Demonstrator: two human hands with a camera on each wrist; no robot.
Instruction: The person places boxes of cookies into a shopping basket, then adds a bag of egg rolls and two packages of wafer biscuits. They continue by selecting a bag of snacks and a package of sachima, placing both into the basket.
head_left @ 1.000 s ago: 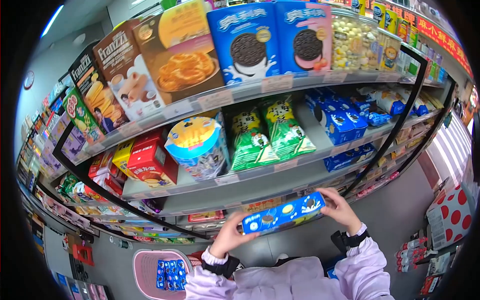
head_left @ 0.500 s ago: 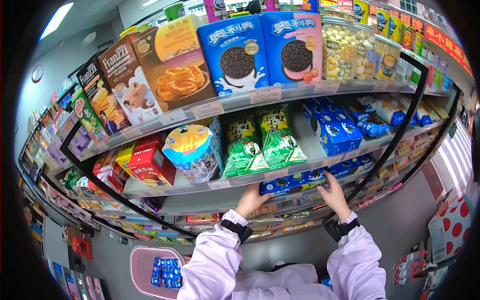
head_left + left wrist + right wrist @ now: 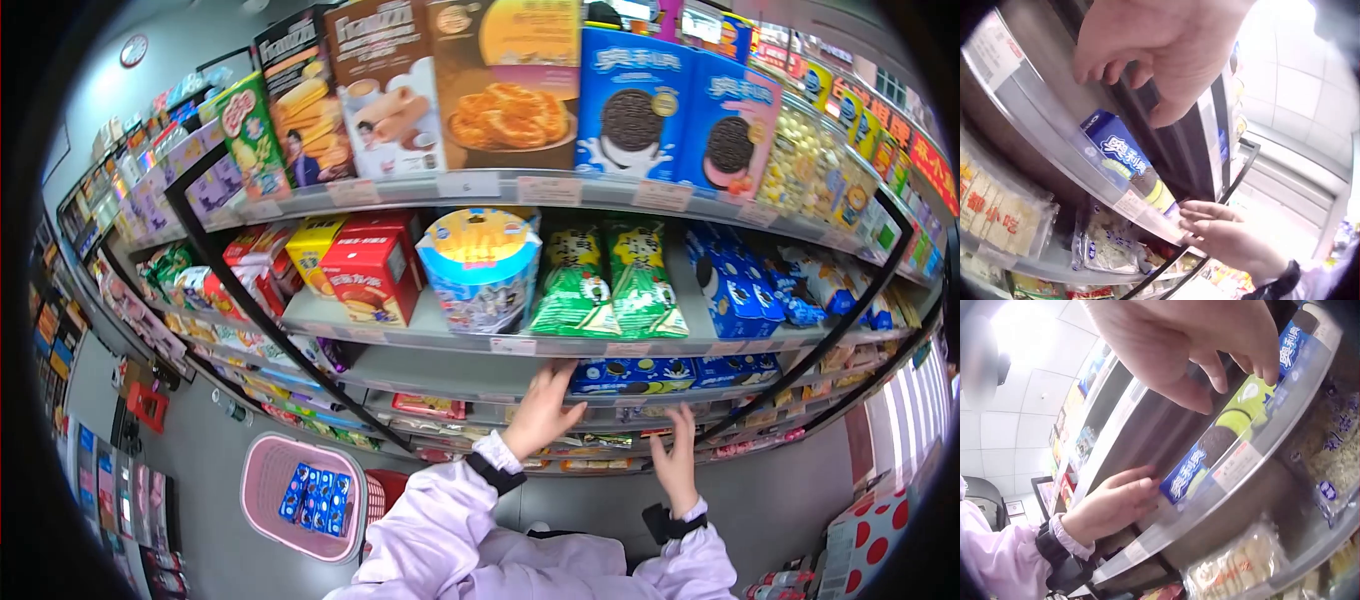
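A blue Oreo cookie box (image 3: 632, 376) with a yellow-green patch lies lengthwise on the lower shelf, behind the clear front lip. My left hand (image 3: 543, 412) is at its left end, fingers loosely bent and holding nothing. In front of the shelf and below the box, my right hand (image 3: 677, 462) is raised with its fingers apart and nothing in them. The left wrist view has the Oreo box (image 3: 1124, 153) below my left hand (image 3: 1160, 47). From the right wrist, my right hand (image 3: 1194, 344) hangs over the box (image 3: 1213, 442). Another blue Oreo box (image 3: 737, 371) adjoins it on the right.
On the floor at the lower left, a pink basket (image 3: 258, 512) contains several blue Oreo packs (image 3: 315, 499). Green snack bags (image 3: 577, 285), a noodle-like tub (image 3: 478, 270) and blue boxes (image 3: 735, 285) fill the shelf above. A black frame bar (image 3: 845, 322) slants across the shelves' right side.
Both hands carried the Oreo box from in front of the body up to the lower shelf, set it beside the other box and let go. The right hand has drawn back; the view has turned left.
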